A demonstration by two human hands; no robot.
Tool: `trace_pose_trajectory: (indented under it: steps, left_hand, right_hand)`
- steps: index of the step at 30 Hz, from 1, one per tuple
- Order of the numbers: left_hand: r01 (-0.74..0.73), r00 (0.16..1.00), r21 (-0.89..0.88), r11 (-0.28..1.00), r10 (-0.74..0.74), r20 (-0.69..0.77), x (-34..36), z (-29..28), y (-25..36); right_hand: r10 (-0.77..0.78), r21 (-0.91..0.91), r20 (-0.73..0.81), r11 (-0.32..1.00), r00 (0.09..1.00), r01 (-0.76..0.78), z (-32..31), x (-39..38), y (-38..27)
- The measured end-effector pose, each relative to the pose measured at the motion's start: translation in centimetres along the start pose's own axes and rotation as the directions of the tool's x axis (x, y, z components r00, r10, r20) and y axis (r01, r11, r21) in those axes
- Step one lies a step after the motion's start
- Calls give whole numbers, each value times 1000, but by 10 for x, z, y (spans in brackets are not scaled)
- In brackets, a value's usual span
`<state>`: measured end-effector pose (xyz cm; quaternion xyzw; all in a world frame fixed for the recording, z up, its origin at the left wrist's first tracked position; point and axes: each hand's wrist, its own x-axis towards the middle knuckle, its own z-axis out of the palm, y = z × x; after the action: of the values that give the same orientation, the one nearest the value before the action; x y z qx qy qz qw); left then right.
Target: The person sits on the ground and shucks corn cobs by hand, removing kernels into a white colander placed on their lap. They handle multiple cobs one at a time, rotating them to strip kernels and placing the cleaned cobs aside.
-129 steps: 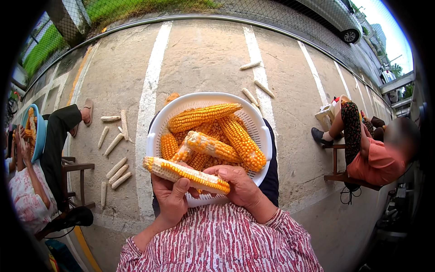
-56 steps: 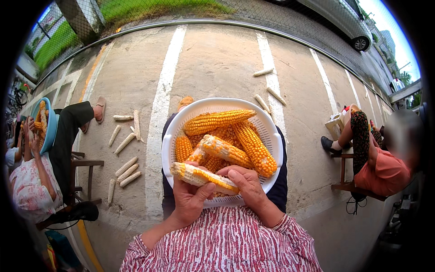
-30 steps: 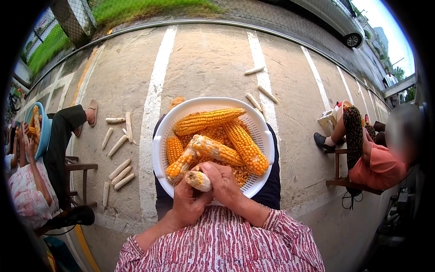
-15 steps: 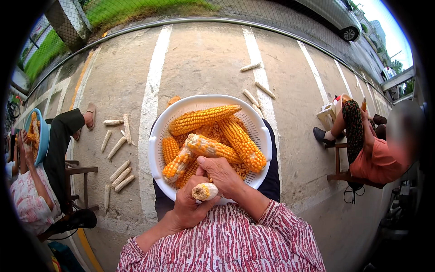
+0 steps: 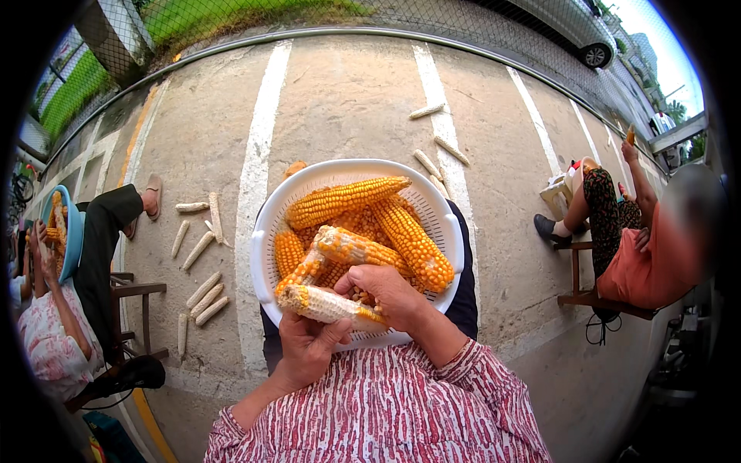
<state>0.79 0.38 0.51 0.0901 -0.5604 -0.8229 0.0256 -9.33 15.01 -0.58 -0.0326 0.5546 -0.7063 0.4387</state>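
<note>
A partly stripped corn cob [image 5: 320,303], mostly white with some yellow rows, lies crosswise in my left hand [image 5: 305,347], whose fingers curl beneath it. My right hand [image 5: 394,301] has its fingers bent over the cob's right end, with loose kernels showing by the fingertips. Both hands are low over a white slotted plastic basin [image 5: 262,231] on my lap. It holds loose kernels and several ears, including a full ear [image 5: 343,201] across the back, another [image 5: 409,243] at the right and a patchy one [image 5: 363,251] in the middle.
Stripped cobs [image 5: 204,293] are scattered on the concrete ground [image 5: 347,100]. A seated person [image 5: 62,324] at left holds a blue basin [image 5: 69,247]. Another [image 5: 633,270], on a chair at right, lifts an ear. A wire fence runs ahead, with a car [image 5: 579,35] beyond.
The cob in my hands has swung from pointing at me to lying crosswise, its end moving up and left. The person at right has raised a hand with an ear.
</note>
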Motion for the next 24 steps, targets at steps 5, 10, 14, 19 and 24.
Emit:
trace_pose_trajectory:
  steps: [5, 10, 14, 19, 24]
  left_hand:
    - [-13, 998, -27, 1000, 11, -63, 2, -3, -4]
    - [-29, 995, -40, 999, 25, -96, 6, 0, -2]
    - [5, 995, -63, 998, -12, -101, 5, 1, 0]
    - [-67, 998, 98, 993, 68, -9, -3, 2, -4]
    - [-46, 997, 200, 979, 34, 64, -4, -2, -3]
  right_hand:
    - [-35, -186, 190, 980, 981, 71, 3, -7, -6]
    - [-240, -296, 196, 910, 951, 291, 3, -12, 4]
    - [-302, -400, 72, 864, 951, 305, 9, -10, 8]
    - [-236, -390, -61, 900, 970, 194, 12, -2, 16]
    - [-189, -376, -80, 915, 979, 146, 6, 7, 18]
